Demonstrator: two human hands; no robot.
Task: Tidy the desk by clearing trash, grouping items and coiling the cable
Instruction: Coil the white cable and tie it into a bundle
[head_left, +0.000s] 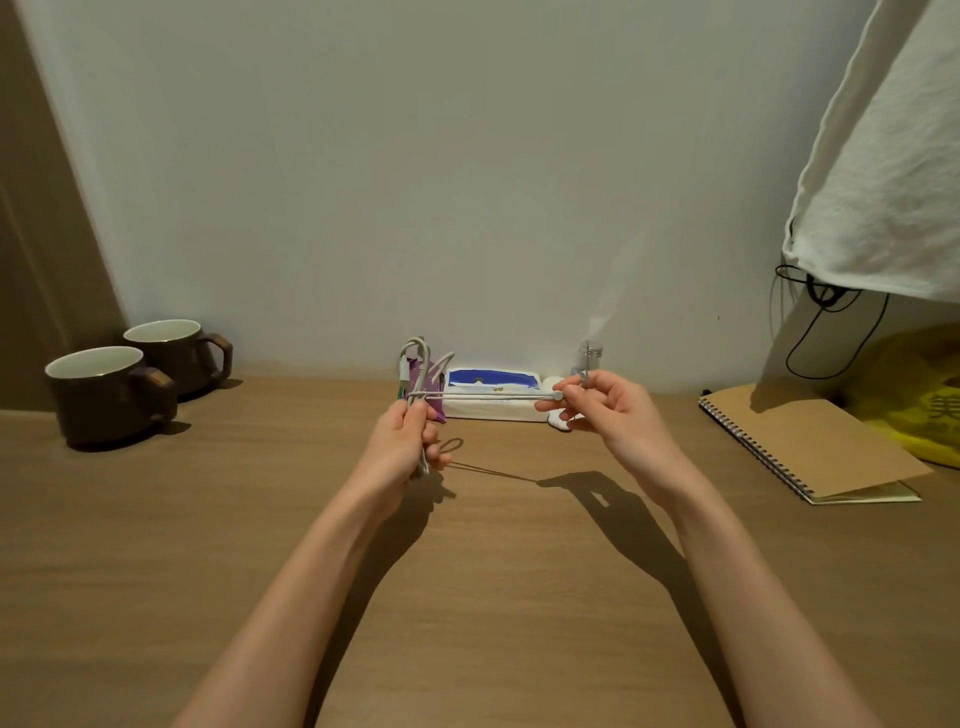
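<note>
A thin white cable (488, 396) stretches taut between my two hands above the wooden desk (467, 571). My left hand (402, 441) grips a bundle of cable loops that stick up above the fist, with one small loop hanging below. My right hand (605, 405) pinches the cable's far end between thumb and fingertips. Behind the hands, against the wall, lies a white and blue tissue pack (493, 397). A purple packet (428, 387) stands partly hidden behind the cable loops.
Two dark brown mugs (111, 395) stand at the back left. A spiral kraft notebook (810, 441) lies at the right, beside a yellow bag (919, 395). A small clear bottle (589, 356) stands by the wall. White cloth (883, 182) and a black cord (826, 332) hang at upper right.
</note>
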